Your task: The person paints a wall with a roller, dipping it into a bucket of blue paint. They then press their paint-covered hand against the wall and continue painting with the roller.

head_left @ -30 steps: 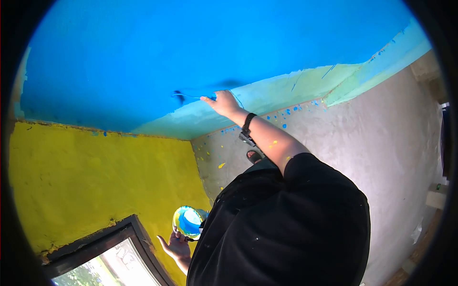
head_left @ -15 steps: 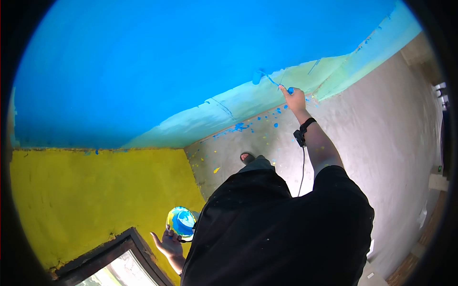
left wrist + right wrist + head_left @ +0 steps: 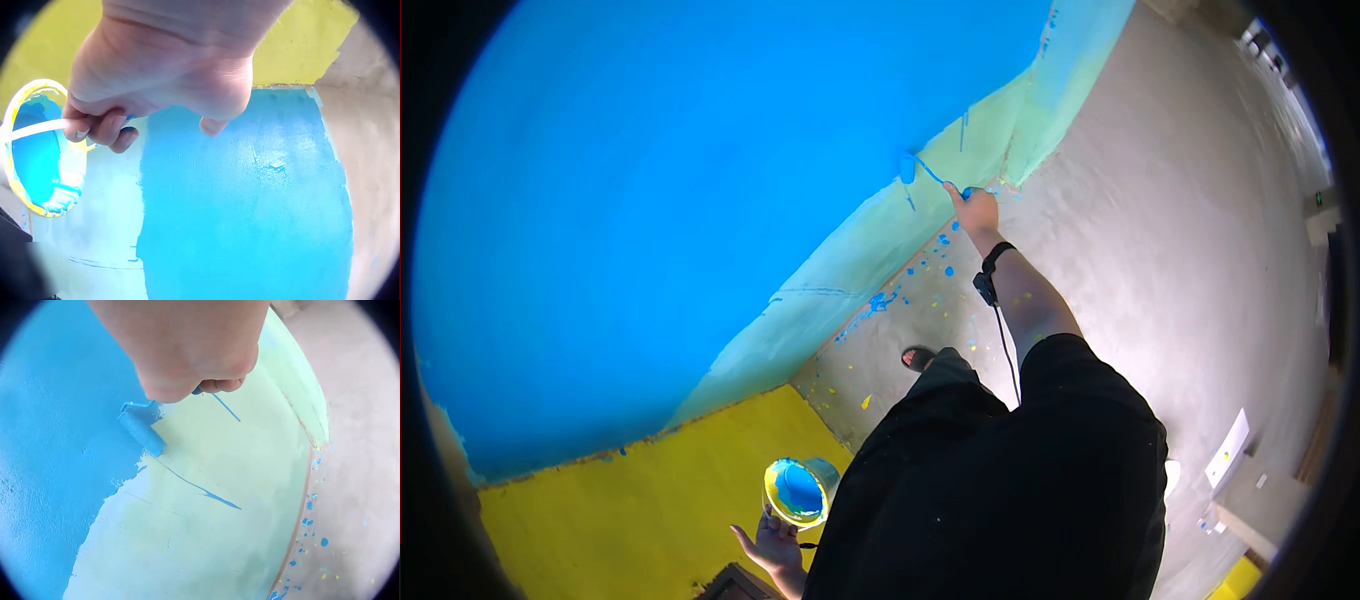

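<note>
My right hand (image 3: 977,213) grips the handle of a small paint roller (image 3: 907,168) against the wall. Its blue sleeve lies along the ragged border between the fresh blue paint (image 3: 56,444) and the pale green band (image 3: 206,456), as the right wrist view shows. The fist hides most of the handle. Low on the other side, my left hand (image 3: 775,548) carries a paint bucket (image 3: 828,478) with blue paint inside and a yellow-smeared rim. In the left wrist view the fingers curl round its white bail handle (image 3: 37,129), while the thumb stands apart.
A yellow wall (image 3: 670,490) meets the blue one at a corner. Blue and yellow spatters (image 3: 884,301) dot the grey floor (image 3: 1160,230) along the wall's foot. My sandalled foot (image 3: 917,358) stands nearby. A dark frame (image 3: 740,583) shows low in the yellow wall.
The right hand has carried the roller rightward along the wall to the border of the blue paint. The head view has turned. The left hand keeps hold of the bucket.
</note>
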Motion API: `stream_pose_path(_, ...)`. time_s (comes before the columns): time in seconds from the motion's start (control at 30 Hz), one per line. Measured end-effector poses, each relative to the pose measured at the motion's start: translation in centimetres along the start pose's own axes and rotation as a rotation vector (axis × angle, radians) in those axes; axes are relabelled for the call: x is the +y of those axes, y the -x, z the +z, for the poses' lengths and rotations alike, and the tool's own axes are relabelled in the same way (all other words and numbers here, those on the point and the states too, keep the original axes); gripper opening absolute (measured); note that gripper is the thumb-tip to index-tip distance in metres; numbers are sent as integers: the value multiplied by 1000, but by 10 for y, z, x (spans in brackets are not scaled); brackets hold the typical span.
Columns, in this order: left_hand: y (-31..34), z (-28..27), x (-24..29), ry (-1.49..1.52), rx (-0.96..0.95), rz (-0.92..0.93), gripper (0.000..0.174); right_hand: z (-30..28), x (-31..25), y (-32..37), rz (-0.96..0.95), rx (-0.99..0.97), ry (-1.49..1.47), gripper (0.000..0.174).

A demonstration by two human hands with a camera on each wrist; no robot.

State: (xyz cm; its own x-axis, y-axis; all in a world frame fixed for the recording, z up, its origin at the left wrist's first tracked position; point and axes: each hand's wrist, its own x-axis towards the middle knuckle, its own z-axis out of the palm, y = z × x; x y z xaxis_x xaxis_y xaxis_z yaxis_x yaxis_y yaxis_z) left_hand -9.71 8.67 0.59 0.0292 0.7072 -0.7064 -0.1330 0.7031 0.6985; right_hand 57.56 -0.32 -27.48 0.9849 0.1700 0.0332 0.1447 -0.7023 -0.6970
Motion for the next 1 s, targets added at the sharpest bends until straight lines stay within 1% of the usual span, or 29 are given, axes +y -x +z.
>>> stream_pose_path(0.03,-2,7,0,-17,17,-1,84,0,5,-6,-31,62,3,75)
stream_pose_path(0.07,36,40,-11,-40,45,17,84,-28,22,-29,-8,63,-16,75)
stream_pose_path(0.1,30,46,-10,-48,56,12,84,-23,23,-33,53,54,-29,75)
stream_pose_path(0.13,25,49,-12,-60,45,7,84,-20,26,-37,112,44,-45,75)
stream_pose_path(0.2,11,44,-15,-10,54,-12,84,-14,24,-37,131,50,-43,73)
stream_pose_path(0.23,7,39,-16,-12,-4,-12,84,-12,25,-36,145,35,-47,71)
stream_pose_path(0.27,4,40,-19,-17,-8,-9,84,-2,23,-29,150,39,-52,71)
stream_pose_path(0.3,9,43,-27,20,2,-35,83,9,23,-17,89,-1,-71,68)
stream_pose_path(0.33,43,63,-41,52,18,-46,83,-3,30,-16,31,-47,-105,66)
stream_pose_path(0.4,39,55,-47,55,10,-54,84,-4,6,5,-6,-137,-113,63)
stream_pose_path(0.47,37,38,-52,15,-77,-62,90,1,-13,20,8,-163,-180,60)
stream_pose_path(0.5,39,32,-58,10,-85,-58,90,4,-18,20,11,-154,-185,60)
stream_pose_path(0.53,42,25,-63,55,-54,-83,85,6,-22,23,65,-194,-237,58)
stream_pose_path(0.57,59,26,-71,91,-21,-104,80,-3,-19,20,126,-235,-295,57)
stream_pose_path(0.6,59,18,-73,129,7,-135,75,0,-18,22,142,-222,-298,57)
stream_pose_path(0.63,57,9,-81,146,-51,-158,80,1,-17,17,133,-199,-284,57)
stream_pose_path(0.67,57,16,-86,140,-65,-161,80,2,-14,10,120,-176,-269,57)
stream_pose_path(0.73,72,26,-90,134,-73,-248,85,2,-1,-11,113,-130,-243,58)
stream_pose_path(0.77,67,10,-99,132,-52,-261,88,1,8,-24,97,-99,-214,58)
stream_pose_path(0.8,71,0,-107,136,-39,-261,88,-6,18,-41,96,-112,-212,58)
stream_pose_path(0.87,77,-3,-116,163,-211,-318,91,-15,32,-73,134,-117,-186,56)
stream_pose_path(0.9,79,-1,-120,166,-207,-312,91,-20,38,-86,131,-123,-190,56)
stream_pose_path(0.97,91,19,-132,120,-110,-255,91,-40,48,-118,223,-81,-189,53)
stream_pose_path(1.0,100,32,-138,124,-107,-243,91,-45,56,-134,217,-87,-200,53)
